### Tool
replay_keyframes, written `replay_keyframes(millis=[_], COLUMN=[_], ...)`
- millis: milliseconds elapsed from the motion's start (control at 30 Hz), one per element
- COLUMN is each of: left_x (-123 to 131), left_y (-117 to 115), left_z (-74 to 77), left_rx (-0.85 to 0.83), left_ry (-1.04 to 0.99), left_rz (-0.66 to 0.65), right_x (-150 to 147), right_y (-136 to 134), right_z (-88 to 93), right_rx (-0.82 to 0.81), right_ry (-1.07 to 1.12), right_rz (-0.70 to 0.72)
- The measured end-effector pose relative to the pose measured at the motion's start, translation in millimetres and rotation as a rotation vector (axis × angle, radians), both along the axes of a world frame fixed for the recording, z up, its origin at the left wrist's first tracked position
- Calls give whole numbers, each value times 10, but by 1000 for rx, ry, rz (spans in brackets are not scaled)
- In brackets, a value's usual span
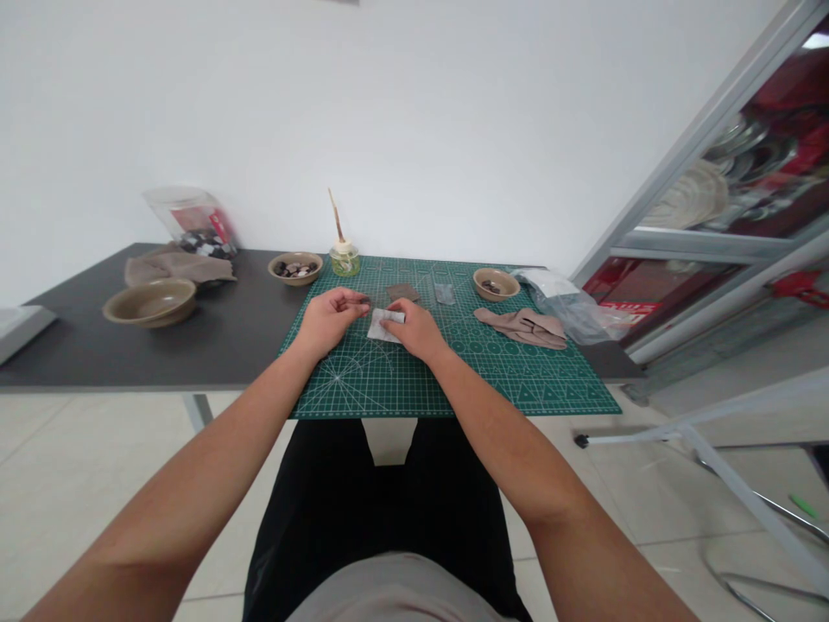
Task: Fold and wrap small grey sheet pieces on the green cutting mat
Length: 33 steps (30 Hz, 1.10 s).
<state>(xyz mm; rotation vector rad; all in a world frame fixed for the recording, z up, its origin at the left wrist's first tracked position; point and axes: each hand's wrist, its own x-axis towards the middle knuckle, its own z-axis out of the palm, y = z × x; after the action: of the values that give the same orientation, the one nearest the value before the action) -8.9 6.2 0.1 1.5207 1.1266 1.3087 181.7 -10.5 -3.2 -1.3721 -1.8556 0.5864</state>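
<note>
Over the green cutting mat [363,380], my right hand [418,328] grips a small pale grey square [382,326] with the thumb on top; whether it is cloth or paper I cannot tell. Just left of it, my left hand [329,321] is closed in a pinch, and a small dark piece [366,301] shows at the fingertips, too small to name. The two hands are close but apart. Behind them on the mat lie a flat brown square [402,293] and a small clear plastic bag [445,294].
Left are a bowl of dark pieces [296,271], a bowl [152,304], a brown cloth [178,263], a clear jar [191,220] and a reed bottle [344,257]. Right are another bowl [496,285], a crumpled cloth [524,328] and a plastic bag [566,302]. A wall stands behind.
</note>
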Motion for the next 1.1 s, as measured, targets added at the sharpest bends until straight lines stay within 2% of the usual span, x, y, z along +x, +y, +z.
replay_keyframes(millis=[367, 500, 567, 800, 1000, 1100], left_x=[-17, -22, -23, -28, -28, -25], left_y=[-2, -23, -28, -32, -53, -52], left_z=[-13, 13, 25, 62, 88, 90], left_rx=[69, 87, 79, 46, 46, 116], left_ry=[131, 239, 276, 292, 417, 478], left_rz=[-42, -30, -19, -110, -157, -116], right_x=[0, 3, 5, -5, -14, -18], right_y=[61, 27, -12, -78, -51, -66], right_z=[-71, -44, -7, 31, -7, 7], right_rx=[105, 244, 273, 175, 145, 154], right_ry=[-125, -84, -28, 113, 147, 80], right_rz=[57, -29, -9, 249, 226, 190])
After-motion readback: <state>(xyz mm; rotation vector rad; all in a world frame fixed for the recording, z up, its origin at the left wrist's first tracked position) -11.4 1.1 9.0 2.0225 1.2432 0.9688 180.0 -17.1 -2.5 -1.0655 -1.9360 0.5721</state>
